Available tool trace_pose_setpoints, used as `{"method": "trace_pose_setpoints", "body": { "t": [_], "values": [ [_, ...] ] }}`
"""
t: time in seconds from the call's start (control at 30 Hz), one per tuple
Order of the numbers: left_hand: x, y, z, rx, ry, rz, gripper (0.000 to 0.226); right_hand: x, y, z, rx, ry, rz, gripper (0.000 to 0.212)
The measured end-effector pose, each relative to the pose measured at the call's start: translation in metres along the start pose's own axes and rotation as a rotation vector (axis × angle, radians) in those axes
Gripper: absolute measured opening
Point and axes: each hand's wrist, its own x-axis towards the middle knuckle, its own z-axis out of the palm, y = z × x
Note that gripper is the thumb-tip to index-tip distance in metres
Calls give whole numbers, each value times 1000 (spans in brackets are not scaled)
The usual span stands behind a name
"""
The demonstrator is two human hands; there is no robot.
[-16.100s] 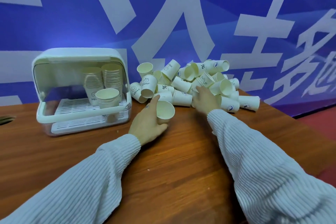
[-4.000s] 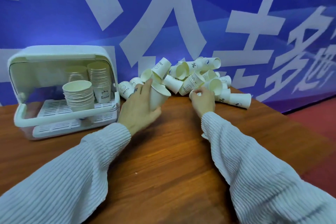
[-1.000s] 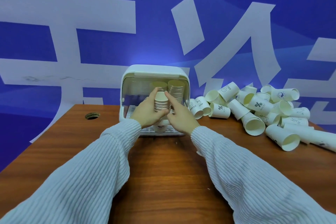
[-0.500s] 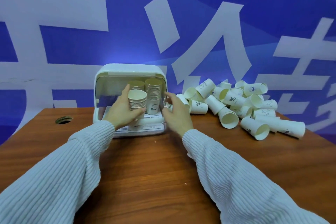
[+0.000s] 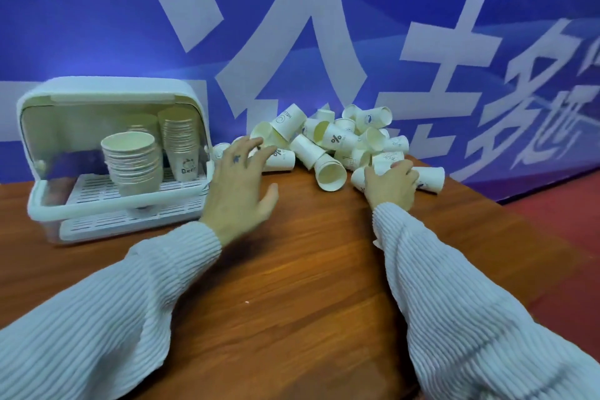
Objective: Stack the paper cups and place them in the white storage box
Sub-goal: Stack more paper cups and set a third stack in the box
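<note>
A wooden table (image 5: 292, 286) is seen with a broad bare stretch of top between the two white ribbed sleeves (image 5: 470, 302), while its right edge runs diagonally close behind the loose pile of paper cups (image 5: 337, 143), which is heaped against the blue banner (image 5: 422, 10) at the back. The white storage box (image 5: 110, 153) is set at the left of the table, its lid raised and its front open; three stacks of nested cups are held on its slotted tray, the front stack (image 5: 133, 162) nearest the opening and a taller stack (image 5: 180, 143) behind it to the right, the third partly hidden. The left hand (image 5: 238, 185) is held above the table between the box and the pile, with its fingers spread and straight and nothing gripped; the fingertips are brought near the nearest lying cups at the pile's left end, though contact cannot be told. The right hand (image 5: 391, 183) is laid on the pile's near right side, its fingers curled over a lying cup (image 5: 360, 177), beside a cup on its side (image 5: 331, 172) whose mouth is turned toward the viewer.
</note>
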Motion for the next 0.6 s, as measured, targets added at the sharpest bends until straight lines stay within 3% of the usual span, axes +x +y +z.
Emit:
{"method": "trace_pose_setpoints", "body": {
  "t": [0.13, 0.3, 0.4, 0.47, 0.53, 0.6],
  "values": [
    [3, 37, 36, -81, -163, -31, 64, 6, 21, -6, 133, -277, 128, 72],
    [9, 60, 68, -79, -292, -33, 91, -11, 20, -17, 429, -305, -34, 56],
    [16, 76, 88, -88, -343, -79, 113, -26, 16, -30, 677, -595, -160, 62],
    [14, 86, 102, -87, -354, -127, 101, -26, 19, -37, 722, -703, -191, 58],
    [9, 90, 114, -94, -380, -184, 86, -15, 25, -43, 658, -589, -169, 43],
    [3, 92, 122, -176, -411, -241, 76, 14, 41, -43, 592, -297, -49, 31]
  ]
}}
